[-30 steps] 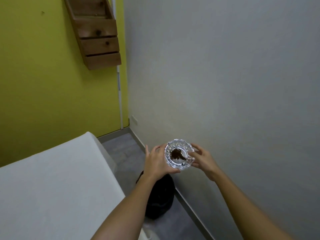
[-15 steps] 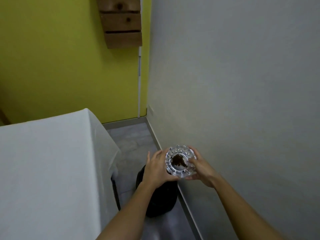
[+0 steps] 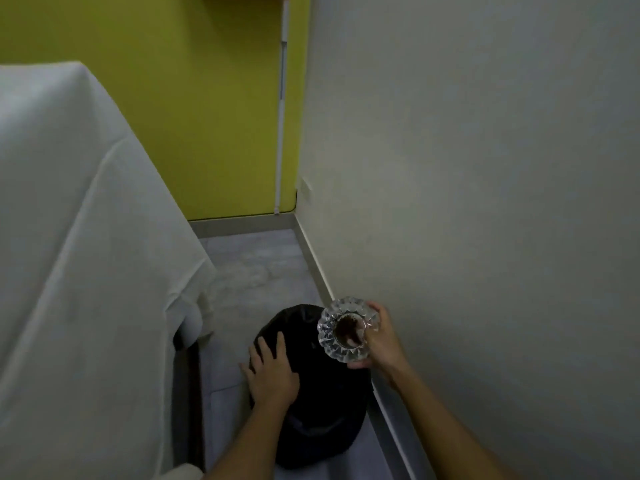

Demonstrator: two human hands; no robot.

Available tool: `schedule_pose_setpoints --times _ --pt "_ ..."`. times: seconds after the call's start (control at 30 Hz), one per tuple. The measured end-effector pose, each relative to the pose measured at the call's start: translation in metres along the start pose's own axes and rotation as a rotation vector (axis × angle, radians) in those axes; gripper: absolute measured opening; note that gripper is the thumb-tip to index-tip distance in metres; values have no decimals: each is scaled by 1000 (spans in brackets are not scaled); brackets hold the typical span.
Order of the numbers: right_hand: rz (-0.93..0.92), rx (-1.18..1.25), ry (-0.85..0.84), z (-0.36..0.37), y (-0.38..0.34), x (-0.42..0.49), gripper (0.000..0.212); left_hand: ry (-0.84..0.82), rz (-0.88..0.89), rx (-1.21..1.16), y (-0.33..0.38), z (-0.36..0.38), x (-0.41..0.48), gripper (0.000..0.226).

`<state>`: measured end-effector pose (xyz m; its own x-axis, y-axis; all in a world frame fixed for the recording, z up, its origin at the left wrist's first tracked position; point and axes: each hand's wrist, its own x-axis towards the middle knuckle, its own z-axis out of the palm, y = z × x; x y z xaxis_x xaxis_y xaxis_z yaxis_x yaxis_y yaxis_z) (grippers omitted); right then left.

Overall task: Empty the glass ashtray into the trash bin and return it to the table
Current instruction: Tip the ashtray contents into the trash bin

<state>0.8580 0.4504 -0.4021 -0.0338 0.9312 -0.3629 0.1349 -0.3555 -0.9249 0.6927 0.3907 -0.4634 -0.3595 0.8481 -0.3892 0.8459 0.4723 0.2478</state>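
Ashtray: the glass ashtray is tipped, its mouth facing the camera, dark ash inside, above the black trash bin's right edge.
Right hand: grips the ashtray's rim.
Left hand: flat, fingers spread, on the bin.
Room: bin sits between the white-draped tabletop at left and the wall at right.

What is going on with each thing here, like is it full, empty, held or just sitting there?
Ashtray: held in the air over the bin, tilted, dark ash still inside.
Right hand: closed in a grip on the ashtray's rim.
Left hand: open, fingers spread, resting on the bin's near edge.
Bin: on the floor, black-lined, open at the top; contents too dark to tell.
Table: covered by a white cloth.
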Motion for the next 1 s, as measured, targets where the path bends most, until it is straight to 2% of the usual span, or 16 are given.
schedule_pose_setpoints --times 0.1,0.23,0.33,0.4,0.5,0.6,0.73,0.77,0.83,0.9,1.0 --pt "-52 -58 4 6 49 32 34 45 -49 97 -10 52 25 78" --pt "-141 -209 -8 8 91 58 51 58 -114 125 -21 96 46 85" --pt "-228 -328 6 5 108 67 61 121 -75 127 -24 106 52 86" --pt "-387 -495 15 3 114 68 64 129 -63 64 -24 106 52 88" --pt "-630 -764 -61 -2 122 63 65 147 -61 18 -20 104 52 91" --pt "-742 -997 -135 0 135 58 65 145 -71 8 -13 107 53 92" --pt "-911 -1221 -65 0 155 55 74 154 -68 34 -11 108 55 91" --pt "-998 -1254 -28 -2 159 55 71 144 -68 35 -12 107 55 90" --pt "-1185 -1329 17 -8 167 55 51 138 -68 25 -14 104 55 89" --pt "-1357 -1408 -7 -15 177 52 33 150 -61 19 -18 102 58 88" --pt "-1493 -1497 -37 -24 190 48 22 164 -65 11 -23 101 60 85"
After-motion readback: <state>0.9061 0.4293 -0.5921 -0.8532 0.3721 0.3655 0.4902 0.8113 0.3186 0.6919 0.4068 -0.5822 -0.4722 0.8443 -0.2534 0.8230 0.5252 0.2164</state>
